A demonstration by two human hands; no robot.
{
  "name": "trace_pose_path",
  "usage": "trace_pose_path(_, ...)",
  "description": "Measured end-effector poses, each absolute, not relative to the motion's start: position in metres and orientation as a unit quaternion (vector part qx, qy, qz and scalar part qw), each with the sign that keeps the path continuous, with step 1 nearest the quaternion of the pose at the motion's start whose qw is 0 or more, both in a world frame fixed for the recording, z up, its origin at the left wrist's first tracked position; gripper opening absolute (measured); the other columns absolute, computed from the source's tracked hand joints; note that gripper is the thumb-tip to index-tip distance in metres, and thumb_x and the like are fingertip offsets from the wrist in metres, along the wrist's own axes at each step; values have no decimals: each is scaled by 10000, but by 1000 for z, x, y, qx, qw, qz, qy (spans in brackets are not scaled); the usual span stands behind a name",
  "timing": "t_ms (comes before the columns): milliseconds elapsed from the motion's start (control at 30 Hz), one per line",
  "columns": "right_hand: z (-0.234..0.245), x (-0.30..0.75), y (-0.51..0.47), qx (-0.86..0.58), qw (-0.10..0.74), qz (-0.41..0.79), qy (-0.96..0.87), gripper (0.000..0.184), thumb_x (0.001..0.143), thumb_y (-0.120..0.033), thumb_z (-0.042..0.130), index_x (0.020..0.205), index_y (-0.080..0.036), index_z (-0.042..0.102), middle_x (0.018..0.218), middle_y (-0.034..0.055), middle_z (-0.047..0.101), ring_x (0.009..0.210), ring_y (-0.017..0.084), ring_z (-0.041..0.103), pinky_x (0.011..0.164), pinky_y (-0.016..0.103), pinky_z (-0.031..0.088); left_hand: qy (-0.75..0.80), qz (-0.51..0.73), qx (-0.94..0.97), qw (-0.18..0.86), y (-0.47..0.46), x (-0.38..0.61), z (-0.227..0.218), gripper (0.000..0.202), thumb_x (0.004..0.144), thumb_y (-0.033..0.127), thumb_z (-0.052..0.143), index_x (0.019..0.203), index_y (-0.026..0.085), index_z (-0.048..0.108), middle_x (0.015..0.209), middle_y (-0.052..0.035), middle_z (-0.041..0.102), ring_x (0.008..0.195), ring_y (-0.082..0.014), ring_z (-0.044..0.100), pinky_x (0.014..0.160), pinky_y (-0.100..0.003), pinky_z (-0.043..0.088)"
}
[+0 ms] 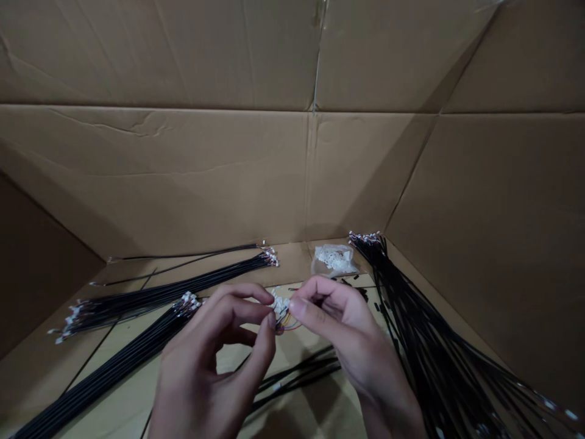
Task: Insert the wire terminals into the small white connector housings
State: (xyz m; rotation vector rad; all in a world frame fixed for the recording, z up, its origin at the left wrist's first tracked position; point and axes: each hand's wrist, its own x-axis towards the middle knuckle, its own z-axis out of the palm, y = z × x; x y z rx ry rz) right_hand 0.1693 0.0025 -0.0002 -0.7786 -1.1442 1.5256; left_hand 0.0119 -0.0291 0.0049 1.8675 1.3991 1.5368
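My left hand (223,353) is closed in a pinch at a small cluster of white plastic connectors (280,303), with its thumb and fingers bent round. Facing it, my right hand (342,329) pinches thumb against forefinger at the right side of the same cluster. Thin yellow, red and white wires (289,322) curve out just below the fingertips. The fingers hide how many connectors are held and exactly what the right fingertips grip. Below the hands, several black cables (297,375) lie across the board.
Bundles of black cables with white connector ends lie at left (119,360), back left (183,285) and right (425,317). A clear bag of white connectors (336,259) sits at the back. Small black pieces (361,292) lie near it. Cardboard walls (205,171) enclose the work surface.
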Motion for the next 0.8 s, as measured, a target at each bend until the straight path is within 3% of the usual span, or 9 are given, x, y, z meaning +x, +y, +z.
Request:
trace_pose_path(267,-5,165,10,-319,497,677,-439,192,767,-308,836,716,-186,697,712,-14,653,728,138,572,717,261,446,499,510,679,172,-29,7,5,105,865,255,684,765,288,673,881,33,715,781,-128,698,565,-138,563)
trace_pose_path(500,-5,164,10,-326,490,659,-468,185,807,-314,799,729,-183,694,712,-12,645,723,141,572,729,273,442,495,501,683,194,-23,6,10,129,844,241,681,724,287,665,844,58,707,747,-77,679,578,-68,529)
trace_pose_path(800,-4,163,12,-325,489,655,-477,170,807,-296,786,712,-191,691,691,-23,630,710,136,571,715,262,452,494,502,676,217,-19,4,13,153,823,252,673,674,255,641,771,35,684,665,-81,670,540,-79,525)
